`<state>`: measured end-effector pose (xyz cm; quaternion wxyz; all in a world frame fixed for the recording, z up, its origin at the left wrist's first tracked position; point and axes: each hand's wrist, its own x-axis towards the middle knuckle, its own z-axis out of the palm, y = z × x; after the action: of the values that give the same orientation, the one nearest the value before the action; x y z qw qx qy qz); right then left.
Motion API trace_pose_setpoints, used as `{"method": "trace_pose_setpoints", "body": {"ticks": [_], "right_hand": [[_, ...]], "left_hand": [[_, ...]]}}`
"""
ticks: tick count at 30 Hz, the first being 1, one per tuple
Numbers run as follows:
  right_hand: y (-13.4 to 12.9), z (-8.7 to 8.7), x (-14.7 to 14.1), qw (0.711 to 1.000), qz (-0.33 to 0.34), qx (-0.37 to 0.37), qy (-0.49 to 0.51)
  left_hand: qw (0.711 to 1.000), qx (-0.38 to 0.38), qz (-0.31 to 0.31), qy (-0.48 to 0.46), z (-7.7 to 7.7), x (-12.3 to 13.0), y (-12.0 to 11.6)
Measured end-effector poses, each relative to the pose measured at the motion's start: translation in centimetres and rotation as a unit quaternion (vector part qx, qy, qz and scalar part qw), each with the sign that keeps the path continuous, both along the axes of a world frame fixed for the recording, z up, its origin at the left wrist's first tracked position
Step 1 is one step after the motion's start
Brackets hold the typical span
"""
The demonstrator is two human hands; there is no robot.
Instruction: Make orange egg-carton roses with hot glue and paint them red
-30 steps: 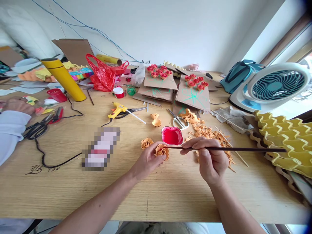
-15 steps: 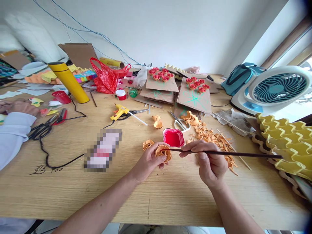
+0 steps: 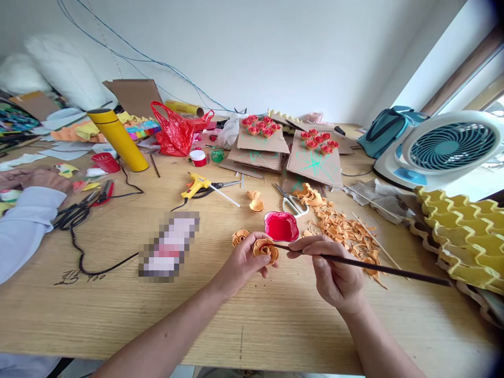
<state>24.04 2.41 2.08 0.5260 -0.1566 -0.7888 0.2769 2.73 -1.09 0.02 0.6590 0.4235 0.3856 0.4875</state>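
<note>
Between the fingers and thumb of my left hand [image 3: 247, 261] is an orange paper flower [image 3: 264, 253] with layered petals, its centre facing up. My right hand [image 3: 339, 270] pinches a long dark paintbrush [image 3: 378, 266]; the brush tip reaches the flower's upper petals, where a little red shows. Just beyond my hands stands a small dish of red paint [image 3: 281, 227]. A second orange flower [image 3: 240, 238] lies right behind my left hand. Farther back are loose orange petal cups [image 3: 256, 203].
Orange scraps [image 3: 342, 228] and white-handled scissors [image 3: 293, 202] lie right of centre. A yellow glue gun [image 3: 196, 185] and a blurred-out phone-like object [image 3: 170, 247] are left. Red-painted flowers [image 3: 262, 125] stand on cardboard. Yellow egg trays [image 3: 464, 236] and a fan [image 3: 449, 147] are right; a co-worker's sleeve [image 3: 27, 228] is far left.
The brush's rear end has dropped lower and my right hand has shifted slightly, its tip staying at the flower. The whole view has moved a little. Both hands keep their hold.
</note>
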Motion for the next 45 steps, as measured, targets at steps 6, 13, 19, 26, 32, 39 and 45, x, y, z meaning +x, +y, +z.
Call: {"method": "trace_pose_setpoints", "body": {"ticks": [6, 13, 19, 26, 32, 39, 45], "right_hand": [[-0.1, 0.1, 0.1, 1.0, 0.002, 0.003, 0.004], [0.0, 0.3, -0.2, 1.0, -0.014, 0.003, -0.001], [0.6, 0.9, 0.2, 0.99, -0.123, -0.021, 0.071], [2.4, 0.6, 0.3, 0.964, -0.256, 0.001, -0.077], [3.1, -0.3, -0.3, 0.955, -0.271, 0.027, -0.113], [3.4, -0.8, -0.2, 0.955, -0.271, 0.022, -0.117], [2.4, 0.4, 0.2, 0.967, -0.25, -0.048, -0.029]], "left_hand": [[1.0, 0.004, 0.013, 0.002, 0.1, 0.1, -0.1], [0.999, 0.003, 0.032, -0.002, 0.5, 0.2, -0.1], [0.999, -0.01, 0.032, 0.013, 0.1, 0.3, -0.2], [0.998, 0.0, 0.036, 0.044, 0.3, 0.3, -0.4], [0.997, -0.001, 0.043, 0.066, 0.6, 0.5, -0.5], [0.994, 0.03, 0.048, 0.094, 0.1, 0.4, -0.5], [0.995, 0.027, 0.043, 0.08, 0.0, 0.5, -0.5]]}}
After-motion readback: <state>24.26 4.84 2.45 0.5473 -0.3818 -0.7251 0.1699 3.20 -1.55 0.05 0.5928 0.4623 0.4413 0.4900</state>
